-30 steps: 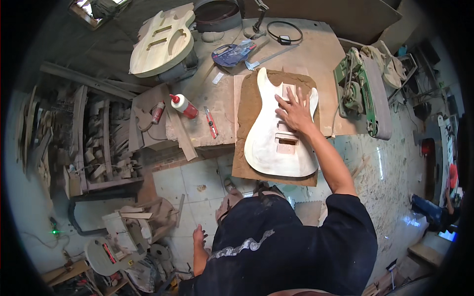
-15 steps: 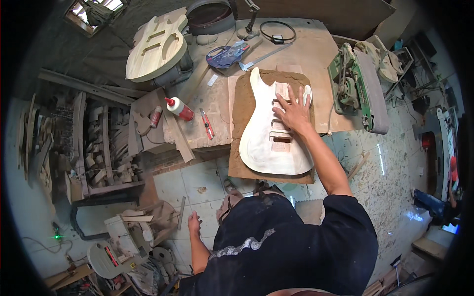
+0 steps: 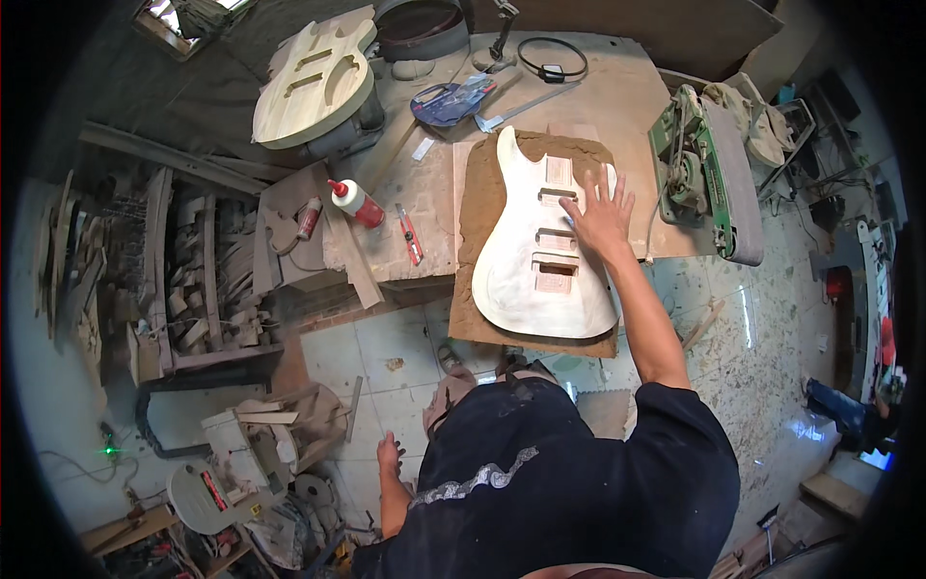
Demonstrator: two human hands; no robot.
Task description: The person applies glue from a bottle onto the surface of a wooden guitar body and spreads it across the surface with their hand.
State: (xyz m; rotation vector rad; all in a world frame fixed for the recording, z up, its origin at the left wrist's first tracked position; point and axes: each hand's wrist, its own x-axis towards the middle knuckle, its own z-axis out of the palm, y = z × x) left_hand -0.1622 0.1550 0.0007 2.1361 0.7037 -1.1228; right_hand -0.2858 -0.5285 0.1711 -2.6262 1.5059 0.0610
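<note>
A pale wooden electric guitar body (image 3: 511, 256) lies face up on a brown pad (image 3: 477, 183) at the front of the workbench. Several routed pockets show bare pinkish wood down its middle. My right hand (image 3: 603, 220) rests on the upper right part of the body, palm down with fingers spread and nothing gripped. At my side, away from the bench, hangs my left hand (image 3: 390, 455), its fingers loosely curled and no object visible in it.
Left of the guitar body are a red-capped glue bottle (image 3: 355, 203) and a red utility knife (image 3: 410, 235). Behind lie a caliper (image 3: 526, 106) and a blue-handled tool (image 3: 449, 102). Another guitar body (image 3: 313, 82) stands back left. A green belt sander (image 3: 709, 174) borders the right.
My right hand has slid right across the guitar body toward its edge, uncovering the upper pockets. The view has shifted slightly. My left hand still hangs low.
</note>
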